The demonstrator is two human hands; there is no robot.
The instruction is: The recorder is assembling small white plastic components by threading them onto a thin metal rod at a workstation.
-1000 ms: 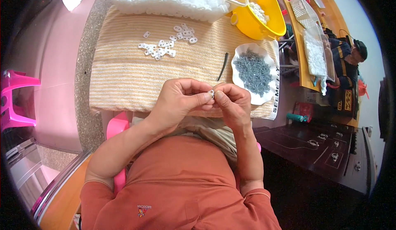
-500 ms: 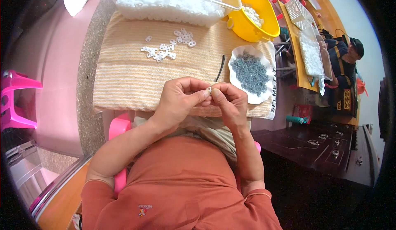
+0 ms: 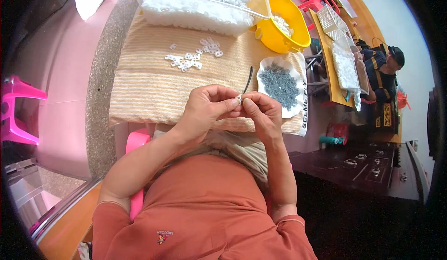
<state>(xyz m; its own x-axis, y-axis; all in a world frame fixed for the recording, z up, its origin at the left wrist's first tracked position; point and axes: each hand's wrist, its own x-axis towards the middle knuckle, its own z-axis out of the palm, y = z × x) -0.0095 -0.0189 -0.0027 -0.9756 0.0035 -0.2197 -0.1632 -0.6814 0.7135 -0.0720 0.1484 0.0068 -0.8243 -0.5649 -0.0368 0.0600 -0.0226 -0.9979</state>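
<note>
Not much has been moved since a second ago: both hands are still held together over the near edge of the cloth, only the view seems tilted a bit so everything sits slightly lower in frame. The left hand is curled shut, thumb and forefinger pinched on a tiny white piece, and the right hand is pinched against the same piece from the other side, fingertips touching. What exactly the piece is can't really be made out, it's too small and half hidden by the fingers.

Just beyond the hands a thin black stick is laid on the striped yellowish cloth. To the right of the hands, close by, a white dish heaped with small grey bits is seen. Further out past the left hand, a loose scatter of white rings is spread on the cloth. Beyond that, a clear tub packed with white pieces is set, and a yellow bowl is parked beside it, up and right of the hands.
</note>
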